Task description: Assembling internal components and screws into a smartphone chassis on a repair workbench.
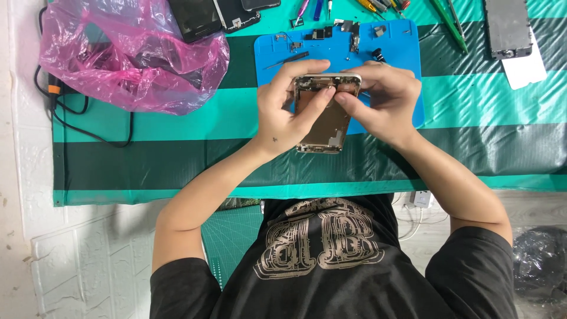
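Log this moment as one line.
left hand: grips opened phone housing | right hand: fingertips inside housing top | under: blue repair mat

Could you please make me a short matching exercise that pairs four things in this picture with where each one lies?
Things:
1. pink plastic bag
2. blue mat
3. opened phone shell
4. green tweezers

Places:
A. held up between both hands
B. at the far left of the striped cover
C. under the small loose parts, behind the hands
D. at the top edge, right of the mat

Pairs: 1-B, 2-C, 3-A, 4-D
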